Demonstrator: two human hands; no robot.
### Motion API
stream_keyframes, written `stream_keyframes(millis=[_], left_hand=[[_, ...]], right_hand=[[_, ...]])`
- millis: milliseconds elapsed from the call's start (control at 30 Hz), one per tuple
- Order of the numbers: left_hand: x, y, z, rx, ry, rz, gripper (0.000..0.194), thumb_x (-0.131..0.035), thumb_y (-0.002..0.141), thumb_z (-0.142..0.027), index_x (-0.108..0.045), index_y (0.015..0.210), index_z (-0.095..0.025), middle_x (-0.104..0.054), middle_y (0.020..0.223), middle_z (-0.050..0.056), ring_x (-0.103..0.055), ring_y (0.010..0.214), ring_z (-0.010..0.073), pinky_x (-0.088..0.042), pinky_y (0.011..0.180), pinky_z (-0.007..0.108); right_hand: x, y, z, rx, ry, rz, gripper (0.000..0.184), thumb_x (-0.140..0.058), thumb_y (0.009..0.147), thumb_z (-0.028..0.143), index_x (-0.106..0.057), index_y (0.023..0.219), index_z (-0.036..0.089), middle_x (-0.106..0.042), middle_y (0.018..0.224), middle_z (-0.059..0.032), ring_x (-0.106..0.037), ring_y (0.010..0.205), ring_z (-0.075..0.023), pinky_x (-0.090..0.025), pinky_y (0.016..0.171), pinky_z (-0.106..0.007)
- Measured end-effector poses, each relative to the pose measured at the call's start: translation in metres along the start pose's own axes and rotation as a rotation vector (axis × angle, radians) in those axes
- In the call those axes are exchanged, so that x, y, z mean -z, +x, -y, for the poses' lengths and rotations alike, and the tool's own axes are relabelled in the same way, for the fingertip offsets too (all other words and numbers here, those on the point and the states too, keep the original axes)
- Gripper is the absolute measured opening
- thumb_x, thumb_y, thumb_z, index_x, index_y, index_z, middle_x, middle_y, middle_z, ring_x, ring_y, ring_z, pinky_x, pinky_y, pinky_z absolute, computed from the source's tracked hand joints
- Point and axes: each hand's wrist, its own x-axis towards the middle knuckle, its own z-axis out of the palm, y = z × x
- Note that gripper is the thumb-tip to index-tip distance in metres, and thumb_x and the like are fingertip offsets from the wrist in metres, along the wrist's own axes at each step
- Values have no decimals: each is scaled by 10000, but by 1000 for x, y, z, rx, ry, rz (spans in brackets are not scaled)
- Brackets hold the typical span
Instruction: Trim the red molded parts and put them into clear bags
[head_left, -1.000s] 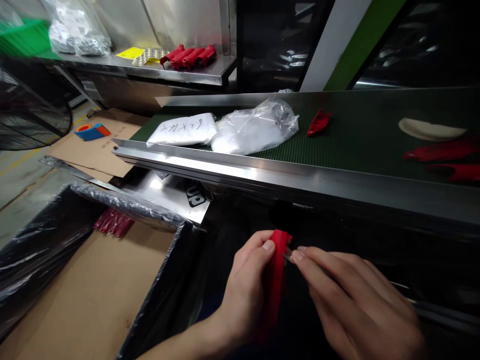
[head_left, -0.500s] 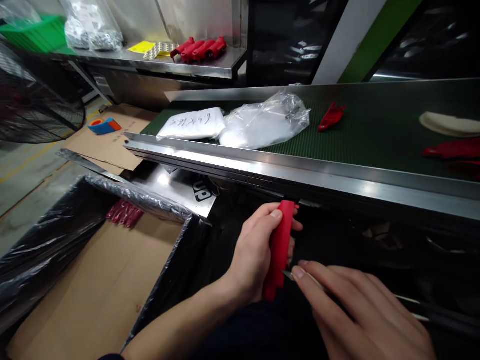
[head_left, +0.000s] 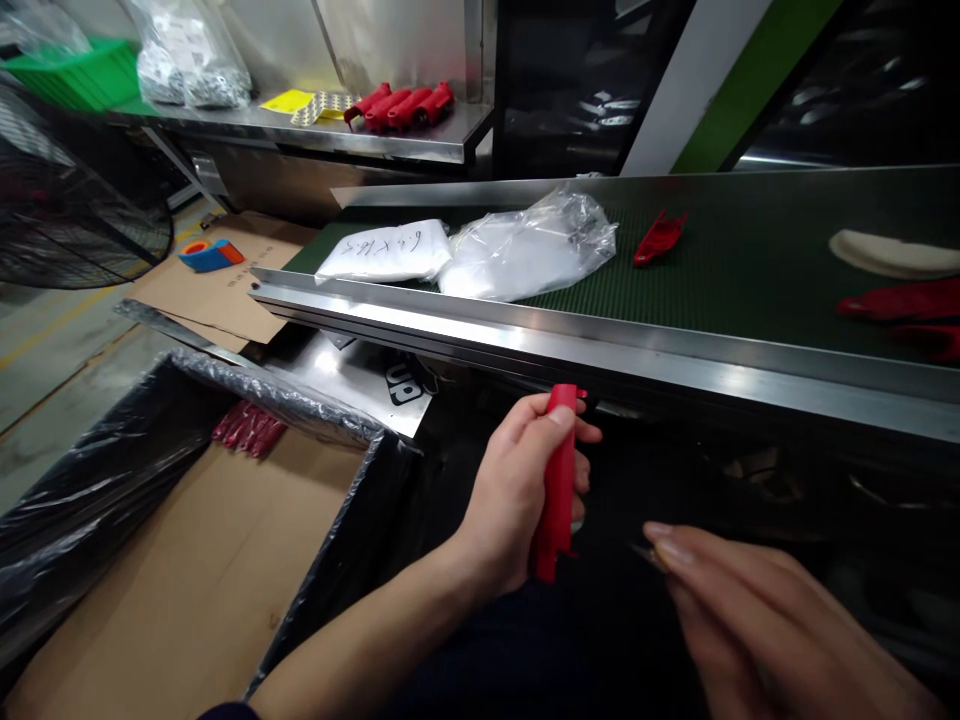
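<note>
A long red plastic part (head_left: 559,490) stands nearly upright in my left hand (head_left: 512,485), the thumb pressed on its upper end and the fingers curled behind it. To the right and apart from it, my right hand (head_left: 765,610) pinches a small pointed blade (head_left: 646,552) between thumb and fingertips. The blade's tip points left toward the red part; its handle is mostly hidden by the fingers. Beyond both hands runs the metal edge of a green conveyor belt (head_left: 720,290), where a smaller red part (head_left: 660,238) lies.
Plastic bags of white sheets (head_left: 525,255) lie on the belt, with more red parts (head_left: 907,300) at right. A lined box (head_left: 187,560) at lower left holds bagged red pieces (head_left: 249,428). Behind are a steel shelf (head_left: 420,147) with red parts and a fan (head_left: 75,190).
My right hand has drawn back to the right, taking the blade off the red part. My left hand has turned the part slightly and raised it a little.
</note>
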Motion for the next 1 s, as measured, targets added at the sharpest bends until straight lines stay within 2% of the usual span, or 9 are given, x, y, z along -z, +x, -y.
stream_keyframes(millis=[133,267,367,633,733,867,1000], left_hand=[[5,-13,9,51,163,65,220,-660,846,-319,-508,945,-195,-484,684,-48,-417,527,52,-360,453,151],[7,-25,15,50,226,130,234,-678,844,-314,-495,914,-185,-479,695,-56,-390,493,21,-335,461,154],[5,-29,16,49,203,133,234,-680,849,-318,-500,911,-182,-478,710,-51,-384,513,19,-322,474,159],[2,-30,16,31,239,128,248,-693,843,-328,-518,927,-173,-490,732,-42,-380,511,11,-332,478,156],[3,-32,16,72,192,160,260,-696,838,-337,-513,925,-173,-484,712,-42,-384,498,18,-330,446,141],[5,-33,16,160,62,281,285,-717,812,-335,-519,929,-166,-497,669,-42,-399,460,22,-356,416,126],[7,-28,17,227,-106,364,217,-651,845,-332,-518,929,-182,-479,560,-51,-366,402,40,-338,365,124]], right_hand=[[-1,16,-4,-160,-40,-105,404,-609,843,-4,-646,1186,207,-674,1092,-49,-649,989,-191,-515,868,-337],[3,25,-9,-62,-112,-28,389,-603,834,-18,-638,1190,136,-663,1111,-97,-628,1002,-211,-507,853,-370],[5,24,-13,-5,-156,40,428,-606,833,-12,-615,1242,113,-648,1159,-123,-611,1030,-226,-499,864,-387],[3,21,-16,31,-202,66,417,-603,851,-2,-622,1252,115,-643,1175,-123,-596,1028,-227,-478,867,-387],[3,20,-22,20,-228,46,449,-624,839,-3,-617,1267,134,-652,1172,-111,-606,1022,-229,-477,867,-395],[5,20,-28,-75,-182,-51,451,-631,810,-44,-638,1226,129,-658,1145,-108,-621,1012,-221,-497,874,-403],[8,20,-18,-80,-26,-7,400,-594,828,-53,-647,1189,111,-639,1151,-114,-606,1060,-213,-510,872,-375]])
